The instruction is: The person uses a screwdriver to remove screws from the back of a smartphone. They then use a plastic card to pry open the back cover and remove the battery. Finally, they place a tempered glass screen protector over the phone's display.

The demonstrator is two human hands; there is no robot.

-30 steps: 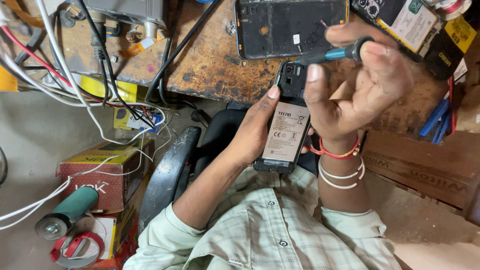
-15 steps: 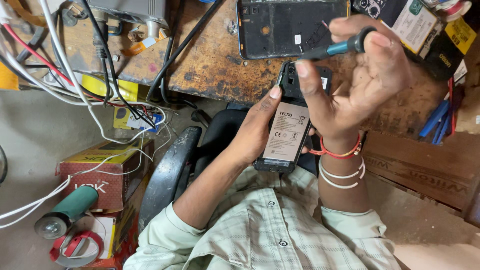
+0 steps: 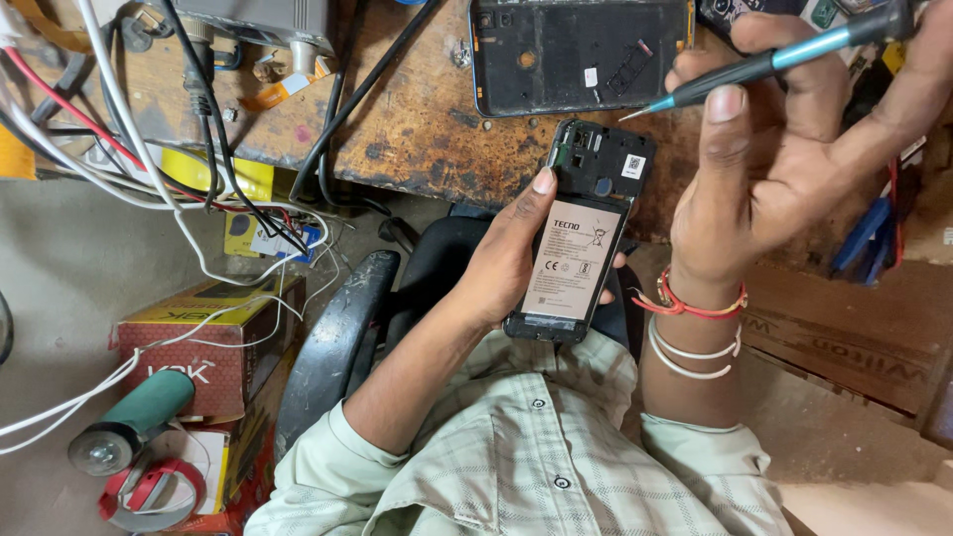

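My left hand (image 3: 506,263) holds an opened black phone (image 3: 581,233) with its back cover off and a pale battery showing. The thumb rests along the phone's left edge. My right hand (image 3: 784,164) is raised above and right of the phone, gripping a thin screwdriver (image 3: 754,65) with a teal and black handle. Its metal tip points left, just above the phone's top right corner, apart from it. Red and white bangles circle the right wrist.
A worn wooden workbench (image 3: 417,129) carries a black phone back cover (image 3: 581,50), cables and a grey device (image 3: 258,20). Left on the floor stand a red and yellow box (image 3: 199,352), a green-handled tool (image 3: 129,422) and tape rolls. A black chair arm (image 3: 333,342) sits below.
My right hand with the screwdriver has lifted up and to the right, away from the phone's top. The left hand keeps the phone nearly still.
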